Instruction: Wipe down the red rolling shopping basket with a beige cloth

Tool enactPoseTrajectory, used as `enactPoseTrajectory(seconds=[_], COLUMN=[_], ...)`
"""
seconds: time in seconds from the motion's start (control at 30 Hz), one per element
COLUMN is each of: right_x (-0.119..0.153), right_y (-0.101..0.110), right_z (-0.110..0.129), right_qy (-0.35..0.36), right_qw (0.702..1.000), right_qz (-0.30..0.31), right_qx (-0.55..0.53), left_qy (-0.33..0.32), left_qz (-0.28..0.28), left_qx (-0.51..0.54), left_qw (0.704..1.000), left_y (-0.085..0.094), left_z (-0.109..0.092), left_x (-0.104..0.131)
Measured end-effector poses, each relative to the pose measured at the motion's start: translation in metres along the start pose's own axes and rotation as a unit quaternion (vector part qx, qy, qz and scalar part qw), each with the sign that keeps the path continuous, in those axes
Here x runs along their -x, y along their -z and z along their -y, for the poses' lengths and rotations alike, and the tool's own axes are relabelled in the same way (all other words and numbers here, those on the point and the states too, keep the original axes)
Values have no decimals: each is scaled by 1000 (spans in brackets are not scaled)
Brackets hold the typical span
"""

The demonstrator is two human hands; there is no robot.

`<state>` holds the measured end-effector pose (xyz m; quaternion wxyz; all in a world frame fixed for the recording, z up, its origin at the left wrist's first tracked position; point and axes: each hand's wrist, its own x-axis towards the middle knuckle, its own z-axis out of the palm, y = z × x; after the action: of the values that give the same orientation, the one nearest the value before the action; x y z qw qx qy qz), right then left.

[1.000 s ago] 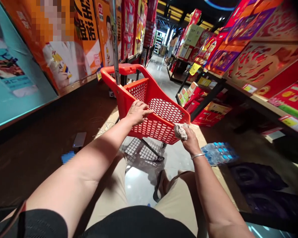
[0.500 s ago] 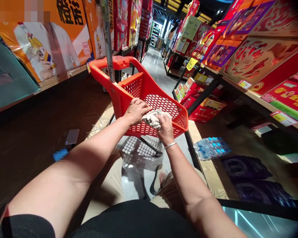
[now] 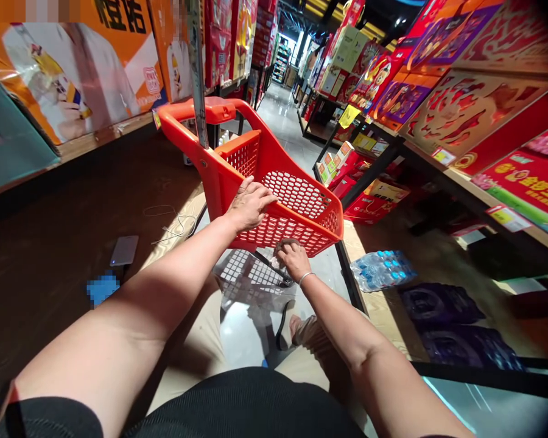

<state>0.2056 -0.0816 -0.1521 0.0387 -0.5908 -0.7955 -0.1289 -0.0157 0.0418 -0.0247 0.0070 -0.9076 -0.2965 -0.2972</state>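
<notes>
A red plastic shopping cart (image 3: 219, 182) with perforated sides stands in front of me, a metal pole rising by its handle. My left hand (image 3: 251, 204) rests over the near top rim of the basket, its fingers closed round the edge. Lower down, at the bottom edge of the near side, my right hand (image 3: 293, 258) has its fingers pressed on a crumpled greyish cloth (image 3: 276, 261), mostly hidden under them. A bracelet is on the right wrist.
Shelves of red gift boxes (image 3: 493, 109) line the right, orange cartons (image 3: 119, 73) the left. A bottle pack (image 3: 383, 271) lies on the low right shelf. A phone-like device (image 3: 124, 250) and a cable (image 3: 178, 225) are at left. An aisle runs ahead.
My right hand has moved down with the cloth, from the basket's top rim to its lower edge. My left hand stays on the rim. The view has shifted slightly.
</notes>
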Motion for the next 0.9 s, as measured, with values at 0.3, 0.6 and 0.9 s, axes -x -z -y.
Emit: enactPoseTrajectory(seconds=[0.3,0.6,0.9], right_x=[23,54,39], right_y=[38,-10,79], right_z=[-46,-16,-61], right_qy=[-67,-66,-147], right_qw=[984,994,954], right_qz=[-161,-79,-245], right_qx=[-21,-38,-88], left_qy=[18,30,27], left_qz=[-31,-34,-69], left_qx=[-5,-5,5], left_qw=[999,999,997], left_y=[-4,-5,-5], left_z=[5,8,15], left_x=[4,2,7])
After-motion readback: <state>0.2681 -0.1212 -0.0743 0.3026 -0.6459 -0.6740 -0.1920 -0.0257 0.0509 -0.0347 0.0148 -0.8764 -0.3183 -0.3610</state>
